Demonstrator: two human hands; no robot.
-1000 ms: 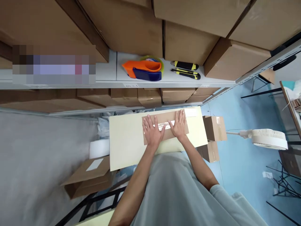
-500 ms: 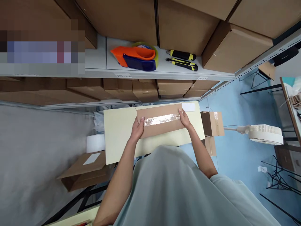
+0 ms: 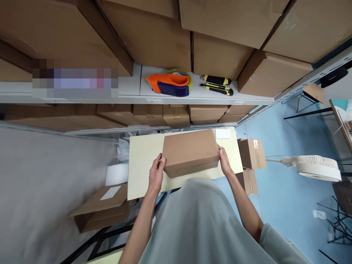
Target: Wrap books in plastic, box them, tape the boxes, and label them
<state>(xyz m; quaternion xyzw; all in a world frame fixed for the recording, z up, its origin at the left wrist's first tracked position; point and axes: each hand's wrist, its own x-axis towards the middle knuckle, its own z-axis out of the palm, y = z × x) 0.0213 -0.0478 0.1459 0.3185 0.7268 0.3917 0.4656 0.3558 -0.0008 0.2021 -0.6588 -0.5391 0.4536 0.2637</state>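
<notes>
A brown cardboard box (image 3: 191,148) is over the pale yellow tabletop (image 3: 143,161), tilted so that its plain top and near side face me. My left hand (image 3: 157,170) grips its left end, thumb near the lower left edge. At the opposite end my right hand (image 3: 224,160) holds the box by its right side, with the fingers partly hidden. A white label or paper (image 3: 223,134) lies on the tabletop just beyond the box's far right corner. Whether the box rests on the table or hangs just above it I cannot tell.
On the shelf (image 3: 132,91) ahead lie an orange and blue tape dispenser (image 3: 172,84) and two box cutters (image 3: 217,85), with cardboard boxes behind. An open carton (image 3: 104,205) stands at left, beside a white roll (image 3: 117,174). Right are stacked boxes (image 3: 251,153) and a white fan (image 3: 317,168).
The box has been turned over between my hands: its clear-taped face showed before, and a plain face shows now. The whole view has shifted slightly.
</notes>
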